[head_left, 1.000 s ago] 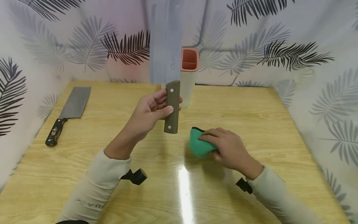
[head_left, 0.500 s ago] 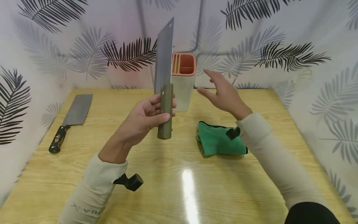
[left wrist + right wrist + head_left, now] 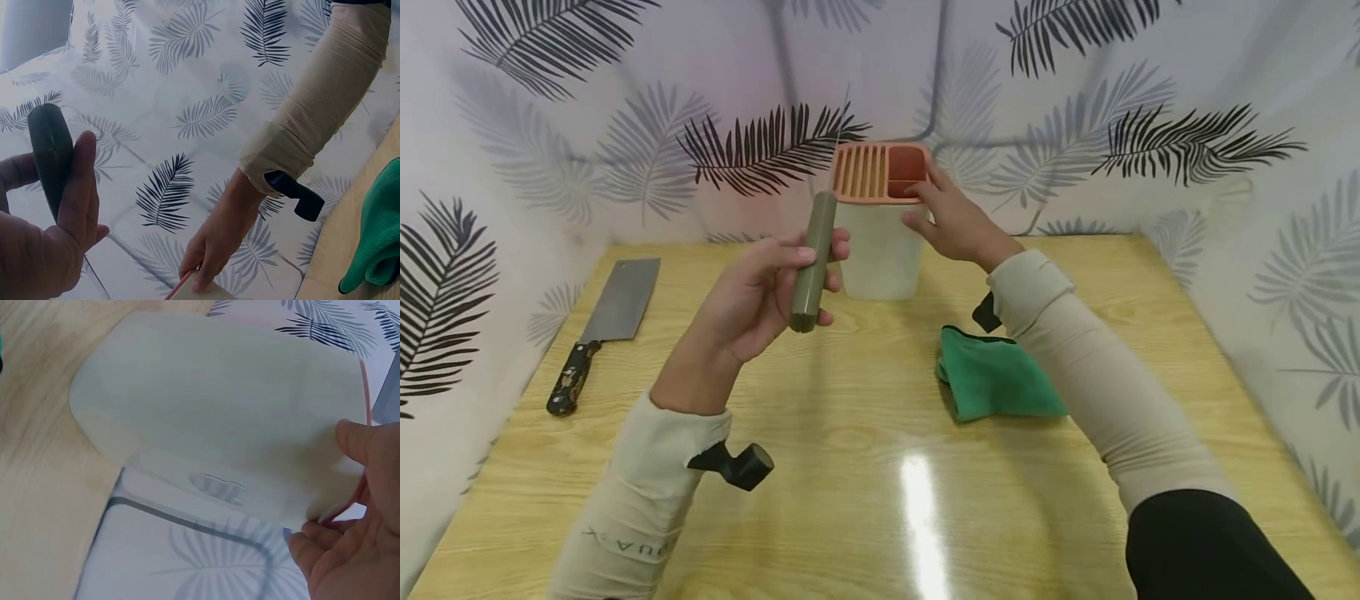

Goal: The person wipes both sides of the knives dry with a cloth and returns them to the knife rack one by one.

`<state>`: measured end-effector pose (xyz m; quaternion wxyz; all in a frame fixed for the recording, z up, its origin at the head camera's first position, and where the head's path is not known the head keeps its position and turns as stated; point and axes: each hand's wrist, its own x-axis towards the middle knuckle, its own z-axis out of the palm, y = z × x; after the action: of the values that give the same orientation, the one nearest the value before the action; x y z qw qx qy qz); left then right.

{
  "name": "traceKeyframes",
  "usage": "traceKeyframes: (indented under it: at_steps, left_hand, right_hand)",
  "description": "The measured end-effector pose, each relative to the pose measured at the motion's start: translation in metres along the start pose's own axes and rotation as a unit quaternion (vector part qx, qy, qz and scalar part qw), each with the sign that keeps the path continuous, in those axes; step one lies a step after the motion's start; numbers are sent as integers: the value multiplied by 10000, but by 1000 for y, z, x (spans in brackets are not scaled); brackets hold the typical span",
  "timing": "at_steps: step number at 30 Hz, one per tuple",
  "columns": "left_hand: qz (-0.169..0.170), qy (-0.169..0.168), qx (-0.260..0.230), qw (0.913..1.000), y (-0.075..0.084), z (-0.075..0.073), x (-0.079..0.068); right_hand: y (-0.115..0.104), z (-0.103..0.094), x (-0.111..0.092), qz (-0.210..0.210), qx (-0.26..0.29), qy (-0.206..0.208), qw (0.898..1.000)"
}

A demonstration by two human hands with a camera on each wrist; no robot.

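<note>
My left hand [image 3: 752,292] holds a cleaver [image 3: 813,267] upright by its olive handle, thumb on the near side. In the head view its blade is almost edge-on, a thin line in front of the left end of the knife holder [image 3: 880,254]. This holder is cream-coloured, with an orange slotted top and an open compartment on the right. At its right end my right hand [image 3: 961,221] grips the orange rim. The right wrist view shows the thumb on the holder's pale wall [image 3: 219,412] and the fingers around the rim's corner.
A second cleaver [image 3: 620,298] with a dark patterned handle lies at the table's left. A folded green cloth [image 3: 1000,379] lies right of centre, partly behind my right sleeve. Behind the wooden table [image 3: 850,467] hangs a leaf-print curtain [image 3: 715,75].
My right hand has left the green cloth and reached forward to the holder's rim. My left hand has moved left and turned the cleaver, so its blade went from broad to edge-on.
</note>
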<state>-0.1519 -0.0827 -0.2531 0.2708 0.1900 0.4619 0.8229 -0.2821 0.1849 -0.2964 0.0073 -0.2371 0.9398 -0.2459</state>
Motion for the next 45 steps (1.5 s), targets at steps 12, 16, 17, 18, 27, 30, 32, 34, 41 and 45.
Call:
traceKeyframes:
  at_steps: [12,16,17,18,27,30,32,34,41,45]
  left_hand:
    - [138,111,-784,9968,3,2,13]
    - [89,234,-715,9971,5,2,14]
    - [64,247,-707,9972,6,2,13]
    - [47,287,-616,9977,7,2,13]
    - [3,221,-434,9988,18,7,11]
    - [-81,152,-448,9988,24,9,11]
    - [-131,135,-459,9988,30,11,13]
    - [-154,200,-356,9990,36,13,16]
    - [-433,736,340,9958,53,20,25]
    - [-629,998,614,9911,55,20,25]
  right_hand:
    - [2,8,1,29,255,127,9996]
    - [3,8,-1,149,247,24,9996]
    - [2,8,-1,169,247,5,9996]
    - [2,8,-2,182,251,-14,9995]
    - [0,7,-3,269,256,-66,9993]
    - [-1,6,-3,286,271,-87,9992]
    - [0,6,-3,267,274,-89,9992]
    - [0,5,-3,229,273,-69,9993]
    - [1,4,-4,330,346,-71,9988]
    - [0,5,-5,360,361,-80,9987]
